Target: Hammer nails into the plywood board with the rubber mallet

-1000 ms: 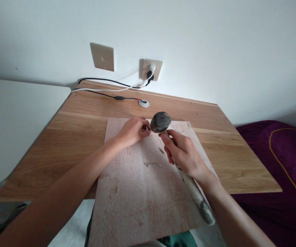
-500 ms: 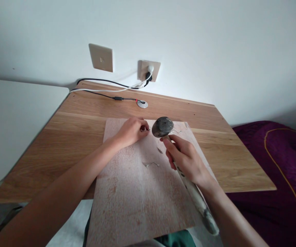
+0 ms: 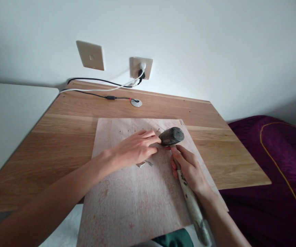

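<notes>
The wooden desktop (image 3: 240,168) is the largest support and lies beneath the plywood board (image 3: 127,206), to which all positions here refer. The board's near end overhangs the desktop. A heavy blow on that unsupported end could tip the board.

The hammer (image 3: 188,193) is over the board's right half, dark head toward the far edge, handle running back past the near edge in my view.

My right hand (image 3: 188,166) is over the board's right side, wrapped around the handle close to the head. A grip this high could shorten the swing and let a blow land off line.

My left hand (image 3: 135,149) is over the middle of the board's far half, palm down, fingers loosely bent. The fingertips meet the hammer head in my view; I cannot tell whether they pinch anything. Caution: fingers this close to the head could be struck.

Loose nails (image 3: 141,164) lie about the board's middle. Vibration or a brushing palm could make them roll.

Small dark dots (image 3: 128,130) form a row near the board's far edge.
</notes>
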The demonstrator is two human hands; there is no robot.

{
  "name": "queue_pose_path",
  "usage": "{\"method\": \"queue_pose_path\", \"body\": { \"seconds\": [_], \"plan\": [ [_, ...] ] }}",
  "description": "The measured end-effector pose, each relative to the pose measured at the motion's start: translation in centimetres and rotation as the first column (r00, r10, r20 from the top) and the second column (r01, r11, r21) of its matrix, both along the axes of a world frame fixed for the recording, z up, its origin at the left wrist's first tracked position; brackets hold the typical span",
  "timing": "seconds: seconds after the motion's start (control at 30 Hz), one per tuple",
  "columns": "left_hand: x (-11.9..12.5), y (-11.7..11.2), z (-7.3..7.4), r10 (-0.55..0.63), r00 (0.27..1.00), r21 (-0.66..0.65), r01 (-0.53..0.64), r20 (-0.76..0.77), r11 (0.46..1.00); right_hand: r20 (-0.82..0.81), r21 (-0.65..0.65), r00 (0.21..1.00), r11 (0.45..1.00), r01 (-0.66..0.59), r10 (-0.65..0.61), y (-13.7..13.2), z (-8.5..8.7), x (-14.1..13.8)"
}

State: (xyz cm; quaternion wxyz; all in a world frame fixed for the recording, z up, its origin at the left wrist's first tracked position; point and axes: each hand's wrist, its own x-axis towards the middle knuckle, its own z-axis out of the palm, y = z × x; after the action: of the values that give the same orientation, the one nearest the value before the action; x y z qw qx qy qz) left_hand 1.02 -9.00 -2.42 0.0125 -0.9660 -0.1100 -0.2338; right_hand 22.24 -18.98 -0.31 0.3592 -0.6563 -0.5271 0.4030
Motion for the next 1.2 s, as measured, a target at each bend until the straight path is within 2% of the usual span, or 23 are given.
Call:
{"method": "queue_pose_path", "body": {
  "seconds": [0.13, 0.23, 0.37, 0.47, 0.53, 0.63, 0.8, 0.97, 1.2],
  "plan": [
    [0.0, 0.1, 0.2, 0.036, 0.999, 0.062, -0.037, 0.010, 0.997, -0.036, -0.001, 0.999, 1.000, 0.005, -0.005, 0.0, 0.1, 0.0],
    [-0.6, 0.9, 0.4, 0.152, 0.987, 0.044, -0.154, 0.047, 0.987, -0.048, 0.005, 0.999, 1.000, 0.013, -0.013, 0.1, 0.1, 0.0],
    [-2.2, 3.1, 0.0, 0.394, 0.891, -0.186, -0.357, 0.226, 0.915, -0.043, 0.006, 0.999, 1.000, 0.008, -0.008, 0.0, 0.0, 0.0],
    [-3.6, 4.8, -0.7, 0.505, 0.807, -0.399, -0.372, 0.307, 0.838, -0.046, -0.002, 0.999, 1.000, 0.013, -0.013, 0.0, 0.0, 0.1],
    [-4.2, 5.5, -1.0, 0.542, 0.789, -0.489, -0.366, 0.289, 0.792, -0.047, -0.006, 0.999, 1.000, 0.018, -0.018, 0.0, 0.0, 0.1],
    [-4.6, 5.7, -0.9, 0.548, 0.799, -0.572, -0.337, 0.246, 0.748, -0.045, -0.005, 0.999, 1.000, 0.014, -0.015, 0.0, 0.1, 0.1],
    [-4.5, 5.6, -0.5, 0.527, 0.815, -0.635, -0.277, 0.243, 0.722, -0.054, -0.007, 0.998, 1.000, 0.020, -0.020, 0.0, 0.0, 0.0],
    [-4.6, 5.6, -0.5, 0.474, 0.862, -0.710, -0.219, 0.181, 0.670, -0.062, -0.015, 0.998, 1.000, 0.024, -0.025, 0.0, -0.1, 0.0],
    [-4.6, 5.4, -0.5, 0.447, 0.884, -0.692, -0.240, 0.134, 0.681, -0.050, -0.013, 0.999, 1.000, 0.018, -0.018, 0.0, 0.0, 0.1]
  ]
}}
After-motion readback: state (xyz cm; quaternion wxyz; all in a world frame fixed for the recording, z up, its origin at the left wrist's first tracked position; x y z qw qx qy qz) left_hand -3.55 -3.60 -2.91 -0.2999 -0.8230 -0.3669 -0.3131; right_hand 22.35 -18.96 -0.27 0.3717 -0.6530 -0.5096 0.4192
